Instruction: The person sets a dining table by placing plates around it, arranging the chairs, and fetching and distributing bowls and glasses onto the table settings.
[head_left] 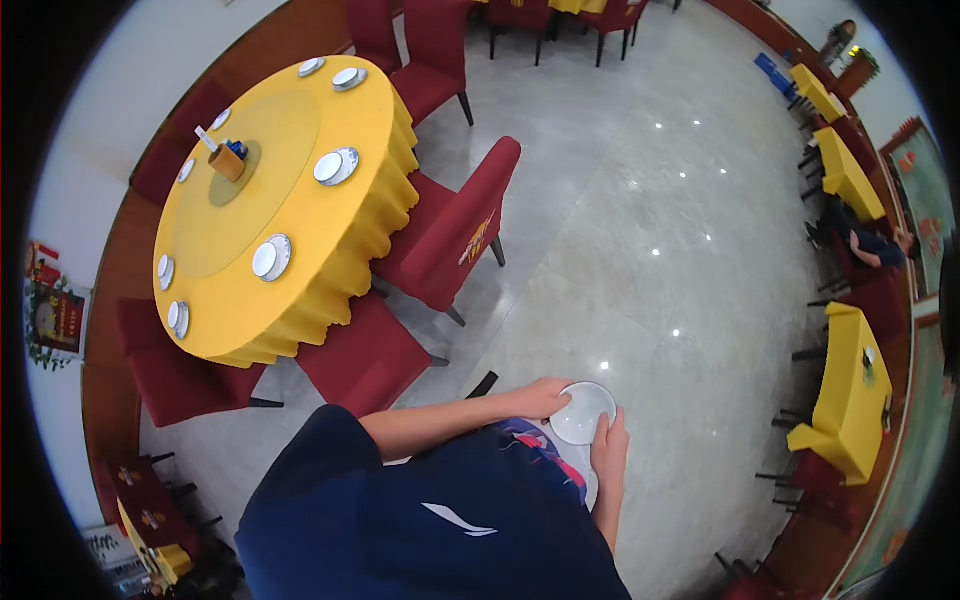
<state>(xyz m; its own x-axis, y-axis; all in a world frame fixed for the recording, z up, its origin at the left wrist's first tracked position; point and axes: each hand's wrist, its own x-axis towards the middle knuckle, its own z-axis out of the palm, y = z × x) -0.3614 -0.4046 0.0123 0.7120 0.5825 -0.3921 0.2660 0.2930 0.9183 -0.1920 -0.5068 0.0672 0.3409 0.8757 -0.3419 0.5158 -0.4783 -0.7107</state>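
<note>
A small round white dish is held in front of my body at waist height. My left hand grips its left rim, thumb over the edge. On the right side, my right hand closes round the rim. Below the dish another white surface shows, partly covered; I cannot tell whether it is a second plate. Beside it is a pink and blue patterned patch against my dark shirt.
A round table with a yellow cloth stands at the left, set with several bowls on plates and a brown holder at its centre. Red chairs surround it. Yellow tables line the right wall, where a person sits.
</note>
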